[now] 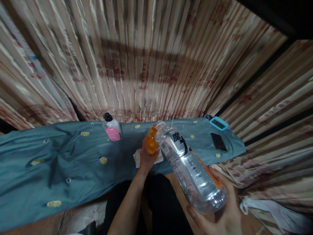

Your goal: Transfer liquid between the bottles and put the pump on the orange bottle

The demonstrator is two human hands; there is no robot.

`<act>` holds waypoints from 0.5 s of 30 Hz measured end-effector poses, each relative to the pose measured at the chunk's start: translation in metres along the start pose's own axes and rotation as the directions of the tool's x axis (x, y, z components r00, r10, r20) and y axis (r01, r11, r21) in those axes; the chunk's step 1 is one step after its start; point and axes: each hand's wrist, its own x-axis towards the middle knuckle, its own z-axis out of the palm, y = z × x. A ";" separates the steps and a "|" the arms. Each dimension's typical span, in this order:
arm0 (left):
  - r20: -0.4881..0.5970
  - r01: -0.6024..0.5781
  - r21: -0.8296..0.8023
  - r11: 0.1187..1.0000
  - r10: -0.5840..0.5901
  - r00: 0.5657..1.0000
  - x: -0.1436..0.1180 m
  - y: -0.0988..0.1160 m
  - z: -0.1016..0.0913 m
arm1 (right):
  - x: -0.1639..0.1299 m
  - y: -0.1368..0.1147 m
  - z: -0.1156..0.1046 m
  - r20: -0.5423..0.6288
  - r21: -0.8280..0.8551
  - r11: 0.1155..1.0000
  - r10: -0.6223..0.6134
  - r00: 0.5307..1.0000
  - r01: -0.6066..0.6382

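- The right hand (220,209) gripped the base of a large clear plastic bottle (190,166), tilted so its open neck pointed up and to the left.
- The left hand (146,158) was closed around a small orange bottle (152,141), held touching the large bottle's neck.
- Both bottles were held near the middle of the scene, just above the near edge of a blue cloth (61,163) with yellow round motifs.
- A white tissue (138,158) lay on the cloth under the left hand.
- Farther left stood a small clear bottle (112,129) with a black cap and pink label.
- At the far right lay a dark phone (218,142) and a blue-framed device (218,123).
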 end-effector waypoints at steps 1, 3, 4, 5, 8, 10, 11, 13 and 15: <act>-0.002 0.001 0.001 1.000 -0.001 1.000 0.000 0.001 0.000 | 0.000 0.000 0.000 0.001 0.006 1.000 0.010 1.000 -0.010; -0.001 0.006 -0.001 1.000 -0.006 1.000 0.000 0.001 0.000 | -0.001 -0.001 0.001 0.004 0.019 0.999 0.031 0.999 -0.032; 0.001 0.008 -0.001 1.000 -0.008 1.000 0.000 0.002 0.000 | -0.001 -0.001 0.001 0.001 0.018 0.999 0.033 0.999 -0.033; 0.002 0.011 0.001 1.000 -0.011 1.000 0.000 0.002 0.000 | -0.001 -0.001 0.002 0.000 0.016 0.999 0.028 1.000 -0.028; -0.003 0.017 -0.001 1.000 -0.017 1.000 0.000 0.002 0.000 | -0.002 0.000 0.002 -0.005 0.014 1.000 0.004 1.000 -0.004; 0.000 0.020 -0.007 1.000 -0.020 1.000 -0.001 0.001 0.000 | -0.003 0.001 0.002 0.000 0.023 1.000 0.009 1.000 -0.009; 0.003 0.023 -0.008 1.000 -0.023 1.000 -0.001 0.001 0.000 | -0.003 0.001 0.002 0.000 0.026 1.000 0.016 1.000 -0.016; 0.007 0.027 -0.005 1.000 -0.027 1.000 0.000 0.001 0.000 | -0.003 0.001 0.001 -0.002 0.022 0.999 0.025 1.000 -0.025; 0.007 0.024 0.002 1.000 -0.024 1.000 0.000 0.000 0.000 | -0.003 0.002 0.001 -0.002 0.021 1.000 0.023 1.000 -0.023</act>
